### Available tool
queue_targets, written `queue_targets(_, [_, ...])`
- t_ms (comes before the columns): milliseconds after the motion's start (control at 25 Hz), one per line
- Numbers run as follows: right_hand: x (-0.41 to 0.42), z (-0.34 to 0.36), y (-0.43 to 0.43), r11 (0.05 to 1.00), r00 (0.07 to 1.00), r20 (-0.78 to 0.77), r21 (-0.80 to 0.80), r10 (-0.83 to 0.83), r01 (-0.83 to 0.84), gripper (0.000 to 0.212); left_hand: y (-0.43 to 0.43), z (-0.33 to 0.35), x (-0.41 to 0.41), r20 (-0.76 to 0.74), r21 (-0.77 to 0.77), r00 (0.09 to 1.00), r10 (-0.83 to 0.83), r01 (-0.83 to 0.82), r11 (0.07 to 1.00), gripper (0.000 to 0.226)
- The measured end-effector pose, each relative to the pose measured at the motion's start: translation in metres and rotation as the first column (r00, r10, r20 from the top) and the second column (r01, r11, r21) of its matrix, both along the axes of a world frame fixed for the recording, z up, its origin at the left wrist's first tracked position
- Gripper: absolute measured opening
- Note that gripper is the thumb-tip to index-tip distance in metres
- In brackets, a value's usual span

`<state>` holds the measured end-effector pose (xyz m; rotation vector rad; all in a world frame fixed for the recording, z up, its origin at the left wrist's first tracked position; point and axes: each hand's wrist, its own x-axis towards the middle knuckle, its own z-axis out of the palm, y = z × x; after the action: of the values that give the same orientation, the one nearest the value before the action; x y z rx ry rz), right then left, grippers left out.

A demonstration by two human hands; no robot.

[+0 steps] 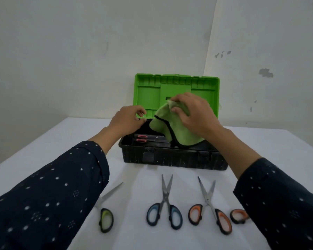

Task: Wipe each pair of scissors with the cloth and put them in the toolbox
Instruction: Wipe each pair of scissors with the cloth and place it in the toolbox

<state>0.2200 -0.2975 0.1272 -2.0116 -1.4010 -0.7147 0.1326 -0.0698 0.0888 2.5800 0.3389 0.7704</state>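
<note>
Gripping the cloth (163, 123) by a bunched upper corner, the right hand (193, 116) hangs over the open toolbox (170, 157), fingers and thumb curled round the green fabric. The rest of the cloth droops below and to the left of the palm, and its black-edged hem reaches down into the box.

The left hand (126, 120) hovers just left of the cloth, apart from it, over the box's left end. Its fingers are loosely curled with thumb and forefinger close together, and nothing shows between them. Below this hand, pink scissors (142, 140) lie flat inside the box, handles to the left and blades running under the cloth. Behind both hands the green lid (148, 91) stands upright.

Nearer the person than either hand, more scissors lie on the white table (143, 239) in front of the box, well apart from the hands.
- Yellow scissors (108, 195) lie beside the left forearm, partly hidden by the left sleeve (43, 195).
- Blue scissors (166, 193) lie between the forearms, blades slightly parted and pointing toward the box.
- Orange scissors (208, 195) lie just right of them, below the right hand, blades also parted.
- An orange handle (239, 216) shows against the right sleeve (287, 204), which hides the rest of that pair.
</note>
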Motion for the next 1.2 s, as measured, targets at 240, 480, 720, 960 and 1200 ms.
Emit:
queue_targets(240, [-0.069, 0.009, 0.031, 0.987, 0.988, -0.057, -0.056, 0.144, -0.148, 0.024, 0.019, 0.010, -0.094, -0.024, -0.058, 0.997, 0.075, -0.076, 0.995, 0.002])
queue_targets(480, [-0.114, -0.049, 0.072, 0.969, 0.972, -0.203, -0.192, 0.113, -0.153, 0.022, 0.049, -0.036, -0.165, -0.544, 0.113, 0.814, 0.204, -0.170, 0.979, 0.018])
queue_targets(720, [-0.133, -0.090, 0.109, 0.952, 0.924, -0.376, -0.249, 0.073, -0.177, 0.022, 0.061, -0.066, -0.205, -0.773, 0.189, 0.530, 0.350, -0.334, 0.924, 0.065])
queue_targets(960, [-0.135, -0.100, 0.124, 0.945, 0.896, -0.440, -0.267, 0.055, -0.189, 0.021, 0.077, -0.060, -0.220, -0.837, 0.175, 0.442, 0.323, -0.344, 0.923, 0.044])
queue_targets(1200, [-0.138, -0.097, 0.129, 0.952, 0.852, -0.521, -0.236, 0.045, -0.194, 0.022, 0.082, -0.051, -0.220, -0.770, -0.042, 0.598, 0.223, -0.397, 0.917, 0.029])
